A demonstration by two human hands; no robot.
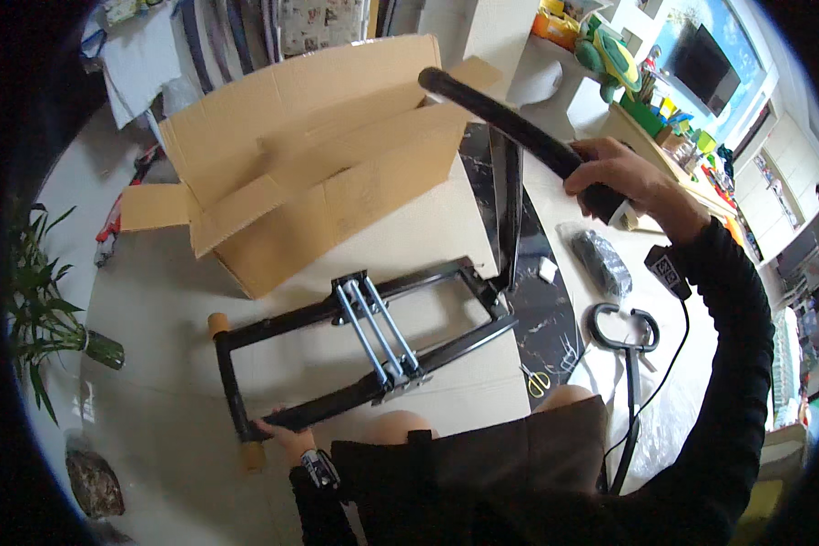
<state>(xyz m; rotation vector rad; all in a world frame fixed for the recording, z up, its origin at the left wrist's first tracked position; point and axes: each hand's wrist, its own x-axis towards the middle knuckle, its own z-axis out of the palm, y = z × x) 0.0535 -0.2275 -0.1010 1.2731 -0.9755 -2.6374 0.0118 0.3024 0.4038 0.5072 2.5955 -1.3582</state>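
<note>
1. Your right hand (614,177) holds a thick black bar (500,118) near its right end; its fingers are wrapped around it. The bar slants up and away to your left.
2. Your left hand (287,440) grips the black metal frame (278,326) at its near left corner, the fingers curled about the lower rail, partly hidden.
3. The frame lies in front of you on a pale surface (159,373). Silver rods (374,326) span its middle side by side, and a tan end cap (217,324) sits on its far left corner.
4. A black post (510,205) rises from the frame's right end toward the bar; you cannot tell whether they join.
5. Beyond the frame stands an open cardboard box (337,214), flaps spread.
6. To your right, a dark wrapped bundle (601,261) lies beyond a black curved handle (624,344). Yellow-handled scissors (537,383) rest near your knee.
7. At far left is a green plant (41,318).
</note>
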